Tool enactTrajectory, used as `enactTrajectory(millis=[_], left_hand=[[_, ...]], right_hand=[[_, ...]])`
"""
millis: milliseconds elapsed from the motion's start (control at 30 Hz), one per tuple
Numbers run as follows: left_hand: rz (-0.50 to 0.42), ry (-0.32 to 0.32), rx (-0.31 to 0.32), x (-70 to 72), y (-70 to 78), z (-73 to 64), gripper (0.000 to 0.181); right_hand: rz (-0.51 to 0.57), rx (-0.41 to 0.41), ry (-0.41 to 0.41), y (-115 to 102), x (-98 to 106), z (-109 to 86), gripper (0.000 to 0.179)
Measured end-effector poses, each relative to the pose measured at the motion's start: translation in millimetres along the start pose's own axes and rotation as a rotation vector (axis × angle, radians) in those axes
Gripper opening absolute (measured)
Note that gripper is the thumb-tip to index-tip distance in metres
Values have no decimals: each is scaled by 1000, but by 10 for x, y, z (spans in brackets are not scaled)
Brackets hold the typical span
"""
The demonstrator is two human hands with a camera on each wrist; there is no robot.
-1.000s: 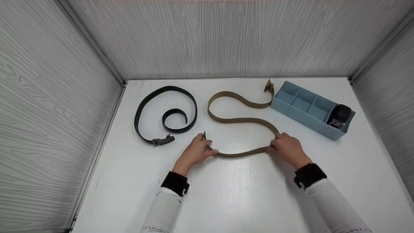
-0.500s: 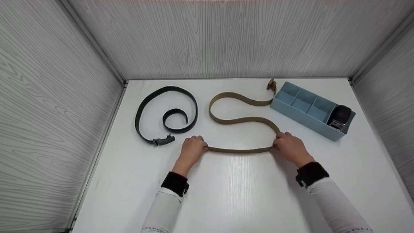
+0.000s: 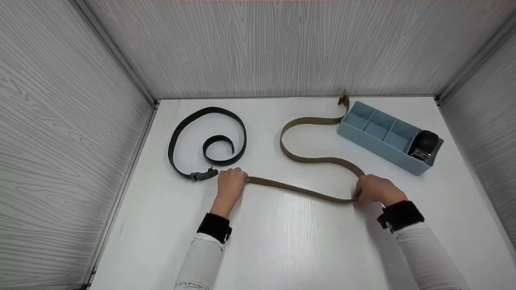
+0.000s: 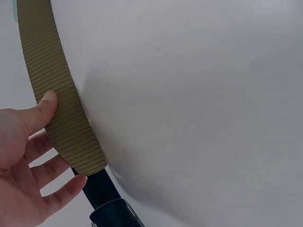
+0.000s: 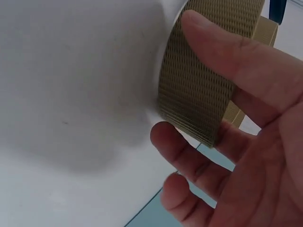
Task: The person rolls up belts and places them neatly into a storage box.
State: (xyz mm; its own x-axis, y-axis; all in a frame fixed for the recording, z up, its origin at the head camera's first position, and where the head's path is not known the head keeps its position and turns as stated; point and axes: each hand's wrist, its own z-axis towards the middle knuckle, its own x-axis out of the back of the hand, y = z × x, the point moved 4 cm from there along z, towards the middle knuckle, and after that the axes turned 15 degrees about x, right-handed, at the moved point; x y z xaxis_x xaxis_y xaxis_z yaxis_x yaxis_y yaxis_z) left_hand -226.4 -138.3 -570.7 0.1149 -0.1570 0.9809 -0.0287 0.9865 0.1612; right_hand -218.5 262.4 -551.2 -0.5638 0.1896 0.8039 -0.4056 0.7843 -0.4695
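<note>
A tan woven belt (image 3: 306, 190) winds over the table in an S, its buckle (image 3: 343, 99) at the far end by the blue box. My left hand (image 3: 231, 185) pinches it near its free end; in the left wrist view the thumb lies on the webbing (image 4: 59, 80) with the fingers behind. My right hand (image 3: 377, 189) holds the belt at a bend, and the right wrist view shows the thumb across the curved strap (image 5: 199, 71). Between the hands the strap runs nearly straight. A black belt (image 3: 173, 141) lies coiled at the left, its buckle (image 3: 204, 174) close to my left hand.
At the back right stands a blue divided box (image 3: 375, 139), with a black and silver object (image 3: 424, 145) in its right compartment. The white table (image 3: 290, 249) is bounded by grey wood-grain panels (image 3: 258, 48) at the back and sides.
The left hand has regripped the tan belt at its end and moved slightly left. The right hand has moved right and nearer, drawing the belt's loops rightward. The black belt stays put.
</note>
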Motion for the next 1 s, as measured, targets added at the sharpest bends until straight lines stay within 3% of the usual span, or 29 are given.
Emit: enactTrajectory(millis=[200,367,467,533,667,767,900,1000], left_hand=[[-2,12,9,6,20,9,11],[-48,62,10,-15,68,-5,12],[-114,106,73,-11,94,-20,20],[-166,113,160,-6,87,-21,29],[-228,1,377,-29,37,-2,57],[-222,-109,466,-72,34,42,67],[-263,-165,475,-78,111,120,43],[-295,-188,410,-65,220,157,27]], right_hand=[[55,-4,-22,4,0,-65,18],[-13,1,-4,-107,42,-59,39],[-112,39,23,-287,63,-56,51],[-162,83,52,-446,46,-38,54],[-207,201,118,-771,-96,90,50],[-265,280,189,-967,-248,233,36],[-331,353,277,-1153,-420,418,15],[-357,384,318,-1230,-508,526,10]])
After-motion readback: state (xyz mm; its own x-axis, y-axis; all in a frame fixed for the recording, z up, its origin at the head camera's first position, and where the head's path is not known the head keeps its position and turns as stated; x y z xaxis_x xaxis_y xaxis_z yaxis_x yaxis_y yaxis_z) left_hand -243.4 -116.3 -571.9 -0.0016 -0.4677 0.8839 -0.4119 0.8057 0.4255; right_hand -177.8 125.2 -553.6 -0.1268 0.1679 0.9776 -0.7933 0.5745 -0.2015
